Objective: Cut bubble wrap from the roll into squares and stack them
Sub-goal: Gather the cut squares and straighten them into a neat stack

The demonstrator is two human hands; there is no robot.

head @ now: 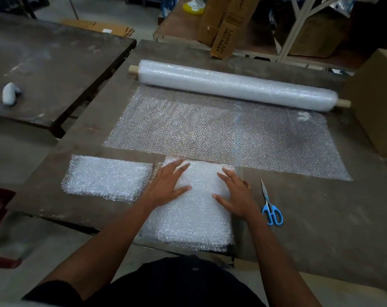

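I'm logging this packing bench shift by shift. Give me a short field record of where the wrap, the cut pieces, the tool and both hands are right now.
roll: bubble wrap roll at the table's far side, a sheet unrolled toward the person
stack: cut squares at the near edge
second pile: cut pieces left of the stack
left hand: flat on the stack
right hand: flat on the stack
scissors: lying on the table right of the stack, untouched
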